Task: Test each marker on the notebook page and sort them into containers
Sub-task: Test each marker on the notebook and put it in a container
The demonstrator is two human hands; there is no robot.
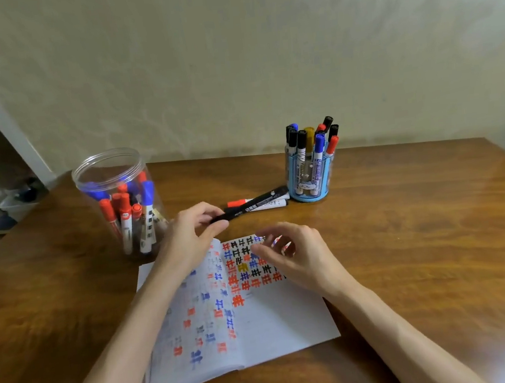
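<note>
Black marker [256, 204], pinched centre-frame by left hand [190, 233], should be uncapped squarely by the loosely spread right hand [299, 252].

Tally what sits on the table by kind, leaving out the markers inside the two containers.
clear plastic jar: 1
blue pen holder: 1
open notebook: 1
black marker, pinched in the left hand: 1
loose markers lying beside the holder: 2, as far as their overlap shows
Total: 6
</note>
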